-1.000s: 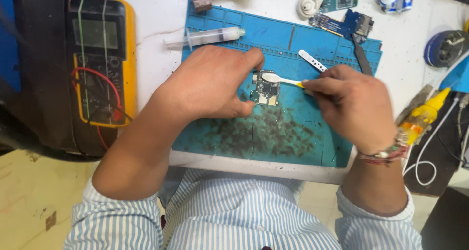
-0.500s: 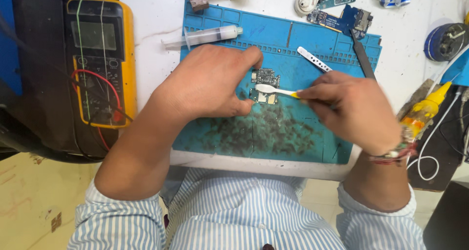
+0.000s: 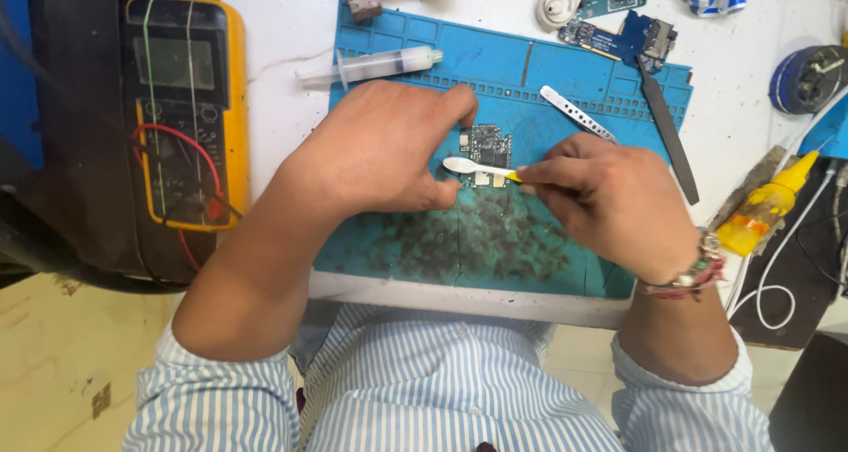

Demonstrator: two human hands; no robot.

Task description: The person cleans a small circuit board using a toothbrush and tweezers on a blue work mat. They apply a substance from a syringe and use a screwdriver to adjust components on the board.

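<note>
The left hand (image 3: 380,152) is pinning the small circuit board (image 3: 486,147) flat, fingers pressed closed around it. The right hand (image 3: 609,200) is pinching a white brush (image 3: 473,167), apparently scrubbing. Light and fragile, the board is best held by its edges.

A yellow multimeter (image 3: 181,108) with red leads lies left of the blue mat (image 3: 565,72) on the white tabletop (image 3: 283,37). A syringe (image 3: 375,65) rests along the mat's upper edge, metal tweezers (image 3: 579,114) and a dark file (image 3: 669,134) farther right. A yellow glue bottle (image 3: 764,207) lies at the right edge.
</note>
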